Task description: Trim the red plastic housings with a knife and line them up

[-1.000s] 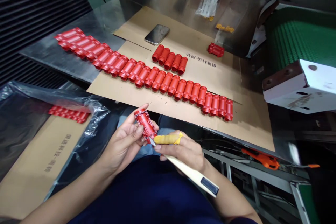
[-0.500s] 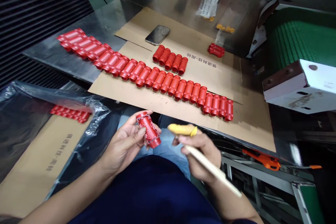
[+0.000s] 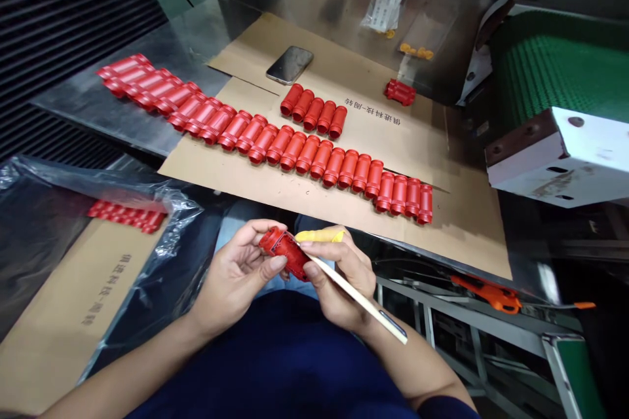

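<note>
My left hand (image 3: 233, 272) is closed around a red hollow cylinder (image 3: 285, 250), tilted above my lap, with an open groove and ribbed details on its side. My right hand (image 3: 346, 278) grips a slim cream-coloured pen-like tool (image 3: 363, 303). Its front end meets the cylinder's side; I cannot make out the tip itself. A yellow finger cover (image 3: 319, 236) is on one of my right fingers, and my right thumb is at the cylinder's lower end. Beyond my hands, a long row of red cylinders (image 3: 293, 150) lies on cardboard and the metal table.
A shorter row of red cylinders (image 3: 313, 110), a phone (image 3: 289, 64) and a single red part (image 3: 400, 91) lie behind. At right stand a green conveyor belt (image 3: 565, 72) and orange-handled tool (image 3: 496, 296). A plastic-lined box (image 3: 105, 288) at left holds more red parts.
My right hand has moved left with the tool, from apart to against the red cylinder. My left hand has turned the cylinder so it leans more to the right.
</note>
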A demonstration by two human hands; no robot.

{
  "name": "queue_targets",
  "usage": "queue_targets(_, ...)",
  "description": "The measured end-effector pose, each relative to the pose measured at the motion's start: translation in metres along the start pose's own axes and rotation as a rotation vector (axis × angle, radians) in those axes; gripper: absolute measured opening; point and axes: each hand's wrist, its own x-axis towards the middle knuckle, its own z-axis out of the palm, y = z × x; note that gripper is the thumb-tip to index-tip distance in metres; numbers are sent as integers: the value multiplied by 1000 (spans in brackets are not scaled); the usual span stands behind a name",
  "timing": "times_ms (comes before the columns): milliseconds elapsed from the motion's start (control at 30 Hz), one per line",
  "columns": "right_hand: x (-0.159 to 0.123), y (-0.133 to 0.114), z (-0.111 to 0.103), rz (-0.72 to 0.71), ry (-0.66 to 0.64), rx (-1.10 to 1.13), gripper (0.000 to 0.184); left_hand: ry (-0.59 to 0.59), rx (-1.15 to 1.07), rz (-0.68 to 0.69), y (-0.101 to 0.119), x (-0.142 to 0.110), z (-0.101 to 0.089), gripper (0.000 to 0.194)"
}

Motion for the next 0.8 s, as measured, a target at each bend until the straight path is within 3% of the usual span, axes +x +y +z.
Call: queue_targets(800,3,-11,-8,-59,-24,-92,25,25,92,60,0,-4,4,35)
